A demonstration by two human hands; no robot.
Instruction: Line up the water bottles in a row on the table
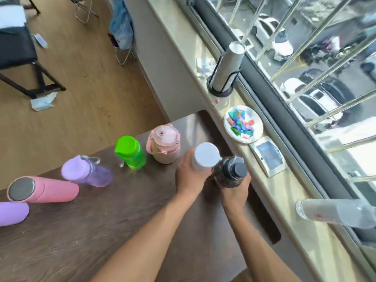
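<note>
Several water bottles stand on the dark wooden table (105,231). From the left: a lilac bottle (11,213) cut by the frame edge, a pink flask (42,189), a purple clear bottle (85,171), a green bottle (130,152) and a pale pink jug (163,143). My left hand (189,176) is wrapped around a white-capped bottle (205,156). Right beside it, my right hand (234,192) grips a dark bottle with a black cap (232,171) near the table's right edge. The two held bottles touch or nearly touch.
A windowsill (289,196) runs along the right with a plate of coloured wrappers (243,124), a small white box (267,155), a cup holder stack (226,68) and a clear bottle (337,213). Chairs and tissues sit on the floor at left.
</note>
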